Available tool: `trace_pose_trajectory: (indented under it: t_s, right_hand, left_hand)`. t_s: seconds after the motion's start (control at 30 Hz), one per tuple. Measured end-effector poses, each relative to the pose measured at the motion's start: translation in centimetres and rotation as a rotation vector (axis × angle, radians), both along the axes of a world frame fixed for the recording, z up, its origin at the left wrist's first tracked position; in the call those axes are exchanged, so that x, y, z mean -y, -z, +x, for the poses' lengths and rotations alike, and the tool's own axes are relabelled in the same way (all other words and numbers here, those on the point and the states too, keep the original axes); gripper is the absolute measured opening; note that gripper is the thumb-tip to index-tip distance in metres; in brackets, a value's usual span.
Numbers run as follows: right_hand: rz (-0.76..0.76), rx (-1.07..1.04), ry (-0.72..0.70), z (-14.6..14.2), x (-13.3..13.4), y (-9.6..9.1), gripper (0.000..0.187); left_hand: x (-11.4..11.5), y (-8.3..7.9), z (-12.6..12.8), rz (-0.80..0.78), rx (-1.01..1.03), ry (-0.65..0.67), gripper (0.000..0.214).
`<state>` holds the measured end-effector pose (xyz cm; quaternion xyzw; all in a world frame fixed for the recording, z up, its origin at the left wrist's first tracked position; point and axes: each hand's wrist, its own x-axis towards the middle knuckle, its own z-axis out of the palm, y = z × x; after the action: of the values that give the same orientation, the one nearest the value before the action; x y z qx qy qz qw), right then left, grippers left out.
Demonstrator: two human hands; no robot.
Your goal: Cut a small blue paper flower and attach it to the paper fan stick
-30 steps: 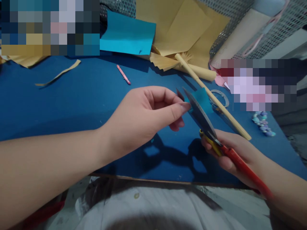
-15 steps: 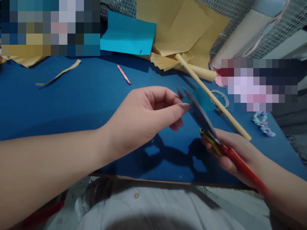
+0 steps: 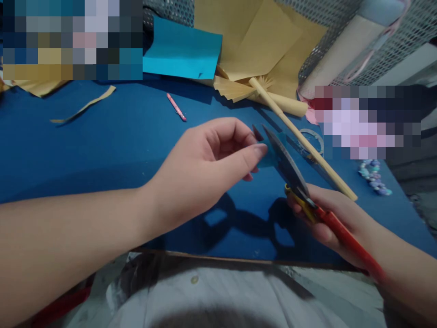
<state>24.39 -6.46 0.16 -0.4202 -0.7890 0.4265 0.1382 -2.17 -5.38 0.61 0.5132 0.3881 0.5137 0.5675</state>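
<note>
Between thumb and fingers, my left hand point(image 3: 225, 155) pinches a small piece of teal paper point(image 3: 269, 154). My right hand point(image 3: 327, 214) is closed on a pair of scissors point(image 3: 288, 159) with red and yellow handles. The scissor blades are parted and point up and away, close to my left fingertips. The teal paper lies between or just behind the blades; which of the two is hard to see. Both hands are above the blue tabletop point(image 3: 112, 146), where their shadows fall.
A rolled tan paper stick point(image 3: 307, 143) lies right of the blades, beside a clear ring point(image 3: 319, 141). Farther back are a folded paper fan point(image 3: 235, 89), a turquoise sheet point(image 3: 184, 50), and tan sheets point(image 3: 259, 41). A pink pen point(image 3: 176, 107), a paper strip point(image 3: 85, 105) and a beaded band point(image 3: 373, 177) lie around.
My left hand has shifted slightly up, and the teal paper has moved left and down between the blades. The scissors have hardly moved.
</note>
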Motion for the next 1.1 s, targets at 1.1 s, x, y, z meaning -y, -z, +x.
trace_pose_trajectory:
  t_s: [1.1]
  right_hand:
    - [-0.011,-0.026,-0.062,-0.23,-0.08,-0.29,0.052]
  left_hand:
    - [-0.02,0.18,0.05,-0.054,-0.032,0.112,0.022]
